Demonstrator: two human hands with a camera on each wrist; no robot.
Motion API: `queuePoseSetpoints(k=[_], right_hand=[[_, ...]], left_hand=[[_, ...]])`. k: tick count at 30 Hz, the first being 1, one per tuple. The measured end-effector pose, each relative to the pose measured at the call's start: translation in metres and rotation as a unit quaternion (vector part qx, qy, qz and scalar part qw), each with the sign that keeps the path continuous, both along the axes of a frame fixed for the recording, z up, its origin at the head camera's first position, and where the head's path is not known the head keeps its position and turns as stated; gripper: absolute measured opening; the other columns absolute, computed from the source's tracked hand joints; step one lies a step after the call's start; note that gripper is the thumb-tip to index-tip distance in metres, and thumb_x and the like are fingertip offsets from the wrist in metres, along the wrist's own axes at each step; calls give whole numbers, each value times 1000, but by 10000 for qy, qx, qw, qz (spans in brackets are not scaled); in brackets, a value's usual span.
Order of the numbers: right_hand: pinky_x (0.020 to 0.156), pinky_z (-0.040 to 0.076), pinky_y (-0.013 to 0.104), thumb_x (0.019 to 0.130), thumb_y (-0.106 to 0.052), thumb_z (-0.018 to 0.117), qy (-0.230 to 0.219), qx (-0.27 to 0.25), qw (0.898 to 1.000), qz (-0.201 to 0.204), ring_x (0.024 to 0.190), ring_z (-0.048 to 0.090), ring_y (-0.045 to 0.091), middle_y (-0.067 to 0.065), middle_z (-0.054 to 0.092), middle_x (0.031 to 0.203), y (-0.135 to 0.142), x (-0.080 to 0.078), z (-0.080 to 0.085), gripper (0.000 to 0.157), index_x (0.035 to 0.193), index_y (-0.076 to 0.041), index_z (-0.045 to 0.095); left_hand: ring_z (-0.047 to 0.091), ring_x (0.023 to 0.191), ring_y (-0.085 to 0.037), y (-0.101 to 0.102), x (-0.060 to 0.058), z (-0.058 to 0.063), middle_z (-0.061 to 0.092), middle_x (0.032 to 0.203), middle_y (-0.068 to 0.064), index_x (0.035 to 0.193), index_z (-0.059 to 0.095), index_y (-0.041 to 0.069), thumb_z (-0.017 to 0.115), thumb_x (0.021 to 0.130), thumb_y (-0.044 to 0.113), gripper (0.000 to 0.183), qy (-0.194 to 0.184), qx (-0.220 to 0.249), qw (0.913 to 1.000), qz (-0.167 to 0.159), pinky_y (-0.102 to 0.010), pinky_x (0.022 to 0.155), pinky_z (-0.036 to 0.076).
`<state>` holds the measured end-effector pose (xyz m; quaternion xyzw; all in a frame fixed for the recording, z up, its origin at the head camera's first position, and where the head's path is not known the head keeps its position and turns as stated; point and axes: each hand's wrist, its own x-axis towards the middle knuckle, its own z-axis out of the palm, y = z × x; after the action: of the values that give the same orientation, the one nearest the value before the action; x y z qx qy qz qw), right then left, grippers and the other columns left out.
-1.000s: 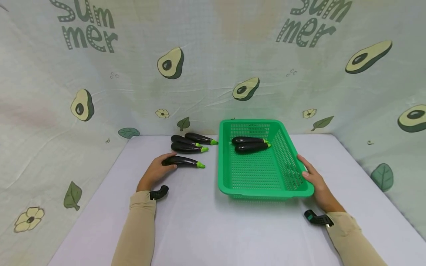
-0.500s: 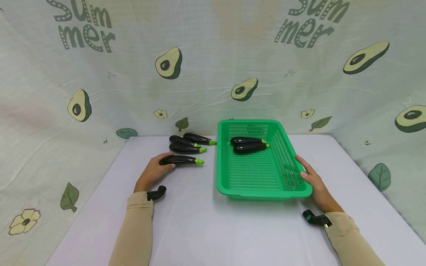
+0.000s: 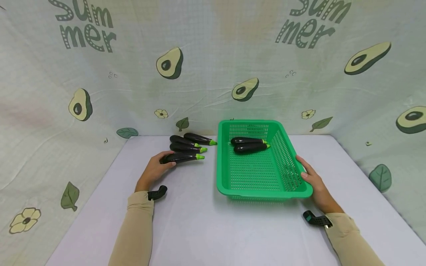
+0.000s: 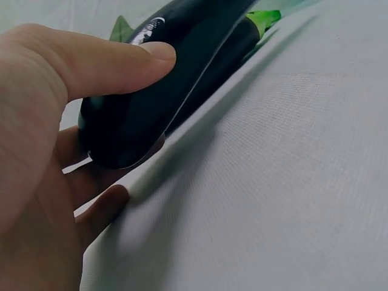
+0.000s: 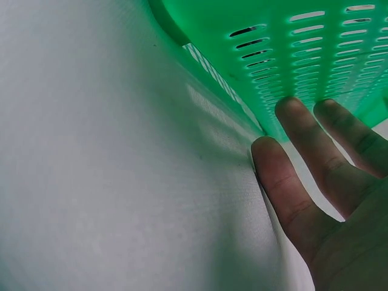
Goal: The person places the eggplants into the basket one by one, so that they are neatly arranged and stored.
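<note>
My left hand (image 3: 155, 170) holds a dark eggplant (image 3: 181, 157) by its rounded end, its green stem pointing right. In the left wrist view the thumb lies over this eggplant (image 4: 182, 66), fingers beneath, and a shadow falls on the cloth below; it looks slightly raised. Just behind it lie several more eggplants (image 3: 199, 139), close together. At the right, my right hand (image 3: 317, 186) grips the green basket (image 3: 266, 193) at its right side, thumb on the rim. The right wrist view shows fingers (image 5: 303, 130) against the slotted outer wall. Two eggplants (image 3: 250, 148) lie inside the basket.
A white cloth covers the table (image 3: 199, 229). Behind it hangs a printed curtain (image 3: 206, 62) with avocados, leaves and lettering, and it also runs along both sides. The basket's left wall stands close to the stems of the rear eggplants.
The held eggplant has moved slightly back and up, toward the others, with its stem end rising. My right hand and the basket stay in place.
</note>
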<state>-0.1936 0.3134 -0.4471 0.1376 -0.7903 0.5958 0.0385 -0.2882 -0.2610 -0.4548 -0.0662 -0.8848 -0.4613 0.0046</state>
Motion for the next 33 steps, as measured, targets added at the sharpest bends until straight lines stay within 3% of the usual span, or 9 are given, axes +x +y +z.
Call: queuePoseSetpoints(k=[13,21,33], right_hand=[[95,25,15,106,-29,34,-14,-28,10000,11,130,27,8,10,14,164,0,1,-1,58,162,-26,21],[95,26,14,106,-28,35,19,-73,10000,-9,129,28,9,9,16,163,0,1,-1,58,162,-25,21],[94,27,14,106,-29,34,-18,-63,10000,67,127,29,11,11,14,164,-1,1,1,57,162,-27,20]], left_hand=[[31,144,-35,6,0,1,40,155,-15,141,56,21,74,91,36,55,-33,103,9999,24,-58,115,24],[40,138,-34,8,0,4,47,148,-14,141,56,19,75,90,35,56,-44,235,9997,-15,-56,113,29],[44,133,-33,13,0,8,46,148,-12,141,56,22,75,90,36,56,-201,719,9972,-29,-55,110,34]])
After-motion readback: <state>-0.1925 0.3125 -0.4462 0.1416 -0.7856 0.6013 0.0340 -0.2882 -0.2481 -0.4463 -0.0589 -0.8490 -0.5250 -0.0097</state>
